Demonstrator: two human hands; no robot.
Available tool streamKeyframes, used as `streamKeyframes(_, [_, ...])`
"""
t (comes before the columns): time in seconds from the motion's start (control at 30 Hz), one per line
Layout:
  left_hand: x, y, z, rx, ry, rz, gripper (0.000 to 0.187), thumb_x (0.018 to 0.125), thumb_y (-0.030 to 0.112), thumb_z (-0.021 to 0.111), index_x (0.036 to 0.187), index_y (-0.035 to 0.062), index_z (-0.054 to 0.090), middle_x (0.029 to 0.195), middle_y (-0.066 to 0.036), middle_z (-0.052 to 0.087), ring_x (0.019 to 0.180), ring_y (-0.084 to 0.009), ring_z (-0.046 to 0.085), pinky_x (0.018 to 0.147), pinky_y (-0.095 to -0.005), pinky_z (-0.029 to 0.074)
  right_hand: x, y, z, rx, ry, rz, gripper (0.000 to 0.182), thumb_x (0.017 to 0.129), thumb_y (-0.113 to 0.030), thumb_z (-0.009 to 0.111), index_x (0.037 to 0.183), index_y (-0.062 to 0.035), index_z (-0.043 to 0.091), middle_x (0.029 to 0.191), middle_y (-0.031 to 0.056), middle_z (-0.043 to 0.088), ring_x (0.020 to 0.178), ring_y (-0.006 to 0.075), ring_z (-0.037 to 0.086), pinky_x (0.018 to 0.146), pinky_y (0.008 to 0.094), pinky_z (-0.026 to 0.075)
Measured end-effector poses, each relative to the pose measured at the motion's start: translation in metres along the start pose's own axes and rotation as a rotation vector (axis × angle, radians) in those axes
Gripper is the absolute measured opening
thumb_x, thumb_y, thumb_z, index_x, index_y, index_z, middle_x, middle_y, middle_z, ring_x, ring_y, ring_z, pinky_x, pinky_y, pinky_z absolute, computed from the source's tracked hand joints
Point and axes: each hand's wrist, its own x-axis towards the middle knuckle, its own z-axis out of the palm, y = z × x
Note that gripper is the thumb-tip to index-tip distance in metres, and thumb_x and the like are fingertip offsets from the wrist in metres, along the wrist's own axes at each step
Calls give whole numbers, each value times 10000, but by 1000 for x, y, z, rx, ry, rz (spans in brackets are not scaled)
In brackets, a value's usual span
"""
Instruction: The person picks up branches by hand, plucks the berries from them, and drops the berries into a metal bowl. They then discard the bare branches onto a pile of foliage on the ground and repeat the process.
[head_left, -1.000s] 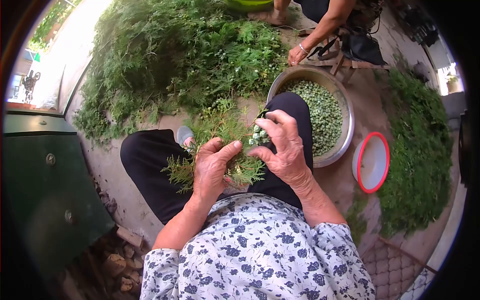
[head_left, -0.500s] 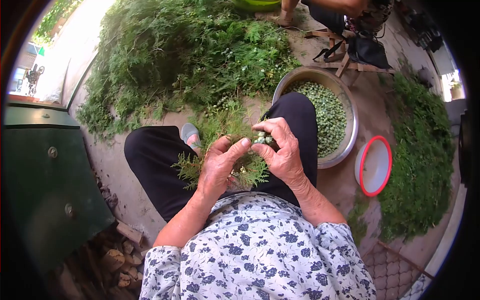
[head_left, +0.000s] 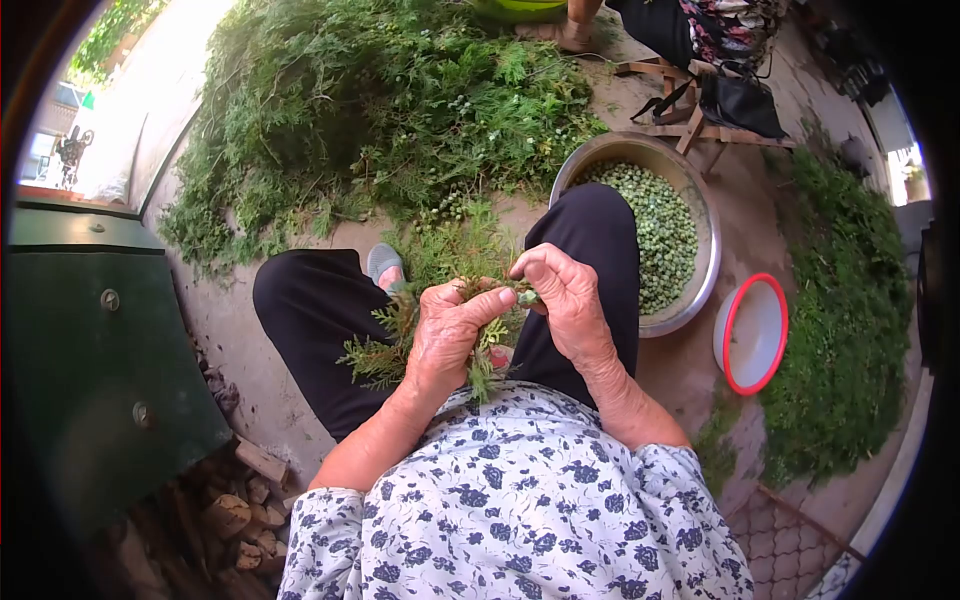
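Observation:
My left hand [head_left: 445, 328] is closed around a leafy conifer sprig [head_left: 374, 362], whose flat green fronds stick out to the left and below the fingers. Thumb and fingers of my right hand [head_left: 570, 305] pinch at the sprig's other end, where small pale-green cones [head_left: 527, 297] show between the two hands. How many cones my right fingers cover is hidden. Both hands are above my lap, almost touching. Beyond my right knee stands a metal basin [head_left: 710, 262], holding a thick layer of similar green cones [head_left: 662, 222].
A large heap of conifer branches [head_left: 350, 110] lies ahead, with more cut greenery [head_left: 840, 330] along the right. A white tub with a red rim [head_left: 752, 335] tilts beside it. Another person's foot [head_left: 572, 35] is near a wooden stool [head_left: 690, 125]. Left are a green metal box [head_left: 100, 350] and firewood [head_left: 235, 515].
My right hand has shifted slightly, its fingers pinched closer together. Fewer cones show between the hands now. The other person's arm at the top has moved mostly out of view.

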Motion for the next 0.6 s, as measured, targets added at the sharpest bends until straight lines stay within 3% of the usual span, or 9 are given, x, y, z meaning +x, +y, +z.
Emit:
streamKeyframes(0.03, [0,-1,0,-21,5,2,115,786,67,662,859,-16,630,746,-30,623,601,-73,562,524,-211,454,0,0,2,0,0,-1,194,863,-208,610,872,-15,604,774,28,549,715,102,525,650,252,445])
streamKeyframes(0.1, [-1,2,-3,29,-5,15,133,787,67,661,889,-11,629,763,-29,627,604,-75,565,527,-210,454,-1,-1,6,263,-52,106,266,895,-317,569,867,-53,589,763,-60,527,678,5,478,510,167,403])
streamKeyframes(0.13, [-2,4,-2,67,-4,19,138,789,65,656,902,-9,628,773,-32,631,616,-77,570,536,-209,457,-1,-4,5,263,-52,106,266,895,-317,569,867,-53,589,763,-60,527,678,5,478,510,167,403])
streamKeyframes(0.2, [-4,6,-3,105,2,23,144,792,63,651,915,-8,627,782,-35,634,628,-79,576,545,-209,460,1,-11,3,21,-114,94,237,897,-237,566,919,-2,584,772,5,550,706,58,500,633,222,435])
streamKeyframes(0.3, [-5,10,-1,89,-9,32,138,799,62,636,919,-5,628,800,-40,640,657,-81,585,574,-213,467,2,-12,3,-86,-177,-63,214,896,-220,565,922,-10,592,785,-5,560,698,46,504,607,207,432])
streamKeyframes(0.43, [-6,10,-3,159,25,45,146,795,53,624,929,-4,630,821,-42,643,678,-91,598,608,-224,477,0,-6,3,-79,-167,-6,194,891,-201,567,931,-14,598,809,-10,576,714,43,519,597,201,432])
streamKeyframes(0.53, [-7,6,-5,139,-1,18,148,794,52,620,931,-2,633,820,-39,641,679,-88,596,608,-223,476,-1,-3,4,128,-164,139,210,877,-270,600,940,-70,583,769,-43,546,681,3,486,565,156,422])
streamKeyframes(0.6, [-8,6,-5,98,-18,-14,152,790,67,625,928,5,637,794,-23,630,632,-72,562,577,-217,454,-1,-2,6,464,-164,311,198,878,-271,596,939,-83,577,781,-44,560,687,18,509,532,159,411])
